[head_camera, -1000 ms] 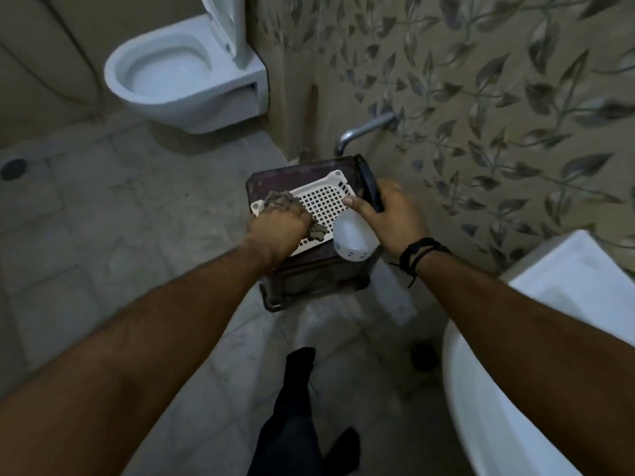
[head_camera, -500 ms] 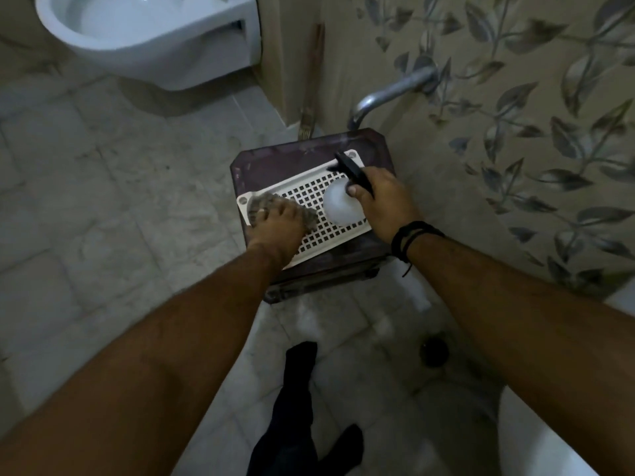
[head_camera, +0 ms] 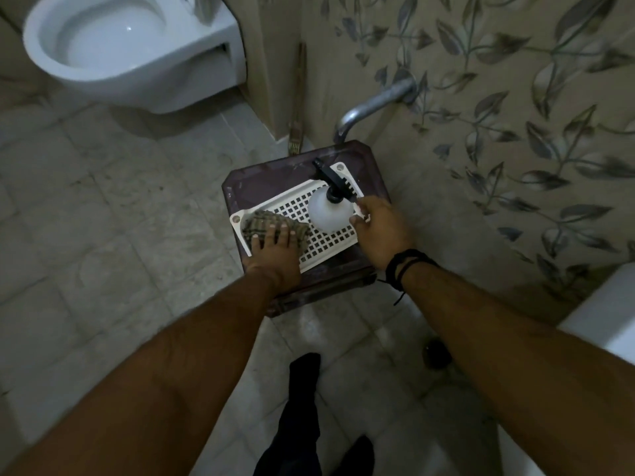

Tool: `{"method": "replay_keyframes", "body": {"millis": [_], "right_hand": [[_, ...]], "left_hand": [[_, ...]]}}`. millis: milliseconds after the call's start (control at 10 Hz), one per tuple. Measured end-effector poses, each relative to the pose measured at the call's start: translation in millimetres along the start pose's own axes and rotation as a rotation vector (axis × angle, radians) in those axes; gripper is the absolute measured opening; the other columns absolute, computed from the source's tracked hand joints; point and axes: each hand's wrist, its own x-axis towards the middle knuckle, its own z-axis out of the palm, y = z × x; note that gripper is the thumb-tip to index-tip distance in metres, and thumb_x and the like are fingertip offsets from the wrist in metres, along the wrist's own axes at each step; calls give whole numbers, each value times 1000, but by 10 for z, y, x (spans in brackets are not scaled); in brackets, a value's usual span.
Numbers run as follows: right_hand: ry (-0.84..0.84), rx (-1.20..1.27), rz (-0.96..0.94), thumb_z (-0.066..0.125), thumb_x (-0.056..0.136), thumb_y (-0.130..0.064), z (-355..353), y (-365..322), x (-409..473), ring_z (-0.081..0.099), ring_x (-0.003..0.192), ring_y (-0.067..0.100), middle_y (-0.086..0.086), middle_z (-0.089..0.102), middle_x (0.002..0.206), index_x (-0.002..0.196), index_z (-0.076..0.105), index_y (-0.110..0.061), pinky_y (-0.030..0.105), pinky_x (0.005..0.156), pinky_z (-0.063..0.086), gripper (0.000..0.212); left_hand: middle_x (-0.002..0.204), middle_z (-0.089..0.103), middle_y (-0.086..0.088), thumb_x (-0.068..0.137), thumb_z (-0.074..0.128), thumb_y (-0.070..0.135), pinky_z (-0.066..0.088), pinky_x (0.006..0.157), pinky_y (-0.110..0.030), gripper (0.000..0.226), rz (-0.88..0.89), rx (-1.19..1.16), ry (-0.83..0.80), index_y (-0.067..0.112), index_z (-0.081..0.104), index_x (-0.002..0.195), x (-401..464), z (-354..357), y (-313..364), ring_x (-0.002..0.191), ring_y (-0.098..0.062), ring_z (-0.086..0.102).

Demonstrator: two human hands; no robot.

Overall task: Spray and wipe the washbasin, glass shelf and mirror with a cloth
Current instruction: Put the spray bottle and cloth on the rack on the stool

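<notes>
Looking down from the head camera, I see a dark stool (head_camera: 302, 176) standing on a tiled bathroom floor, and I place everything else against it. A white perforated tray (head_camera: 330, 242) lies flat on the stool's top.

My left hand (head_camera: 275, 247) rests on the left end of that tray, fingers straight and spread, pressing flat on a checked cloth (head_camera: 271, 223). The cloth is bunched beneath and just beyond my fingertips, not pinched or gathered into the palm.

My right hand (head_camera: 381, 228) sits at the right edge of the tray, fingers loosely extended. Its fingertips are touching or nearly touching the side of a white spray bottle (head_camera: 330, 213); I cannot tell whether they actually make contact. The bottle stands on the tray just left of that hand, with its black trigger head pointing toward the stool's far edge. Dark bands circle my right wrist.

Behind the stool, a metal tap (head_camera: 371, 108) juts from a leaf-patterned wall. Far left of the stool is a white toilet (head_camera: 137, 73). Near right of it, a white washbasin (head_camera: 611, 317) edge shows.
</notes>
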Motion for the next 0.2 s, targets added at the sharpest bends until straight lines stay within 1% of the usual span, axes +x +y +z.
{"method": "replay_keyframes", "body": {"millis": [100,200], "right_hand": [[11,3,16,61,103,-19,-107,91,-247,60,126,35,18,59,144,142,59,-10,46,108,48,40],[104,-66,-25,63,99,-16,-281,220,-573,63,120,42,21,65,135,134,66,-8,51,101,51,35]], "left_hand": [[171,-13,-3,98,41,32,-3,124,-60,81,32,12,61,20,-6,163,-110,37,44,157,-28,-14],[171,-14,-3,99,39,40,5,123,-64,79,73,37,152,21,-6,162,-308,23,192,156,-29,-16]]}}
